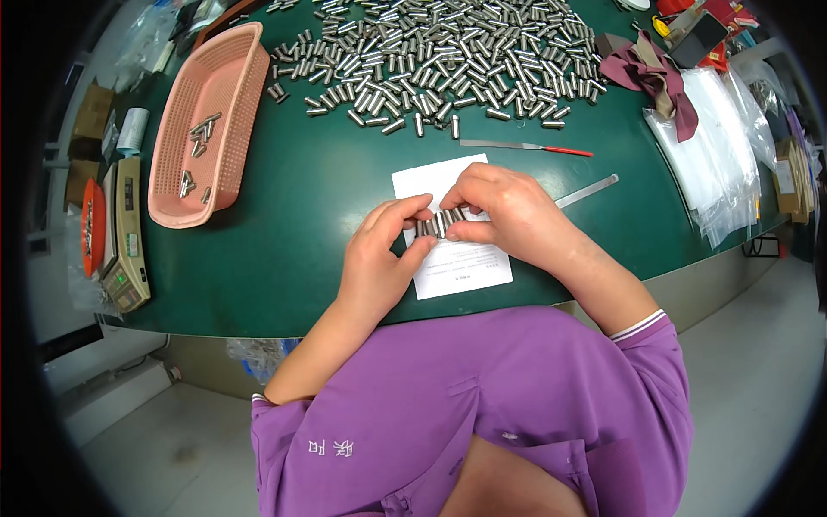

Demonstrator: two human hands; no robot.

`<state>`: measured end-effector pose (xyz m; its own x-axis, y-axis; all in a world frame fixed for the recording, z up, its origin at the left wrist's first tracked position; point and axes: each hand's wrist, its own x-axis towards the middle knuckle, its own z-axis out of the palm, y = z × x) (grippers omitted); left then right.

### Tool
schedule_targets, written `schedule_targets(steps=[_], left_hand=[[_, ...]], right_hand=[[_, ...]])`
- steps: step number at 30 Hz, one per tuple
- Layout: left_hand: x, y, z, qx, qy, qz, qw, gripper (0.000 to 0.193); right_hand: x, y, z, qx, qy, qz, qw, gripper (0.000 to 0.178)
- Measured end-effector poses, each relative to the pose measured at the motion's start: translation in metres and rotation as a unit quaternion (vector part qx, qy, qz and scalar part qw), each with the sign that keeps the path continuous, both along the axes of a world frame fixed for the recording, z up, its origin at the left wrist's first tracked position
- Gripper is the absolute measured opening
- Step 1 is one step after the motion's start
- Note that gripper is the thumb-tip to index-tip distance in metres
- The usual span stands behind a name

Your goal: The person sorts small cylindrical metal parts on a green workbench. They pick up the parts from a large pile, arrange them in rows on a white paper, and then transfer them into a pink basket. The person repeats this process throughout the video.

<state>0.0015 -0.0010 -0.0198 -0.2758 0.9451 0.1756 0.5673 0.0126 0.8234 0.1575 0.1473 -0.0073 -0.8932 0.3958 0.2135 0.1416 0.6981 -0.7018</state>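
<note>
Between my two hands is a short row of shiny metal pins (440,225), held side by side over a printed white sheet (465,269). My left hand (379,250) grips the row's left end between thumb and fingers. At the other end, my right hand (508,211) pinches the pins with thumb below and fingers above. The fingers hide part of the row. Beyond the sheet, a large heap of similar metal pins (448,60) spreads over the green table (284,276).
A pink plastic basket (165,164) with several pins stands at left, beside a scale (127,233) and an orange dish (93,226). A red-handled file (525,146) and a metal strip (588,190) lie near my right hand. Plastic bags (711,155) and a maroon cloth (650,77) lie at right.
</note>
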Motion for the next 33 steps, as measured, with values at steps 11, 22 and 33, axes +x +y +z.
schedule_targets(steps=[11,22,33], left_hand=[[0.007,-0.001,-0.003,-0.026,-0.106,0.006,0.994,0.056],[0.010,-0.003,-0.007,0.009,-0.070,0.004,0.998,0.062],[0.007,0.002,-0.002,0.008,-0.064,0.004,0.998,0.054]], right_hand=[[-0.003,-0.009,0.001,-0.048,-0.073,-0.001,0.996,0.029],[-0.003,-0.010,-0.001,-0.086,-0.029,0.037,0.995,0.024],[-0.003,-0.007,-0.002,-0.091,-0.041,0.001,0.995,0.033]])
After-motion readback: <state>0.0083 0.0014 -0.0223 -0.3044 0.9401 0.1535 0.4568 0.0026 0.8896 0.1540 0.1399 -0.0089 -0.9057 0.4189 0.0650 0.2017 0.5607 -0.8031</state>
